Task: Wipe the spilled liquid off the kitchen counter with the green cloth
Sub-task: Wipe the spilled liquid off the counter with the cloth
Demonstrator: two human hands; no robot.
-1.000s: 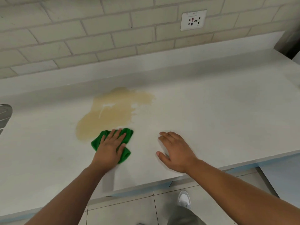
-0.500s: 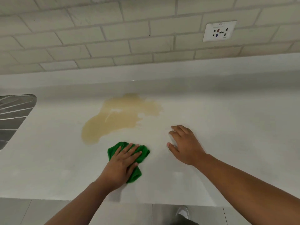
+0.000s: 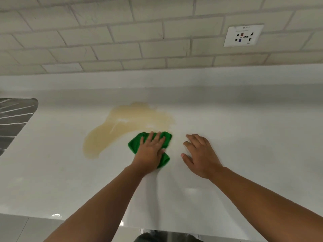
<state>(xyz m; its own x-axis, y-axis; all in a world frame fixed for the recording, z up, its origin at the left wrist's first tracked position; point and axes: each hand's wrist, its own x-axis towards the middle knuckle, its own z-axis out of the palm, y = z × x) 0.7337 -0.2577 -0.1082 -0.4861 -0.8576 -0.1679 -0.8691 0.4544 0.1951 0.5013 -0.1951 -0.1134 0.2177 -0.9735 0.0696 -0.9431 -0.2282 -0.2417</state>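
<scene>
a: on the white surface [image 3: 244,137], just right of the tan spill [image 3: 129,124]: the left hand [image 3: 150,152] lies flat on the green cloth [image 3: 136,145], fingers spread, pressing rather than gripping.

b: and the cloth?

a: its far edge touches the spill's near edge.

b: the right hand [image 3: 201,154]?

a: right of the spill, its grip apart, resting on the bare surface.

A home kitchen: a white table [image 3: 244,137] runs under a pale brick-tile backsplash [image 3: 122,37]. A wall socket [image 3: 243,35] sits above the table, and a ribbed steel sink drainboard [image 3: 14,117] is set at its left end.
</scene>
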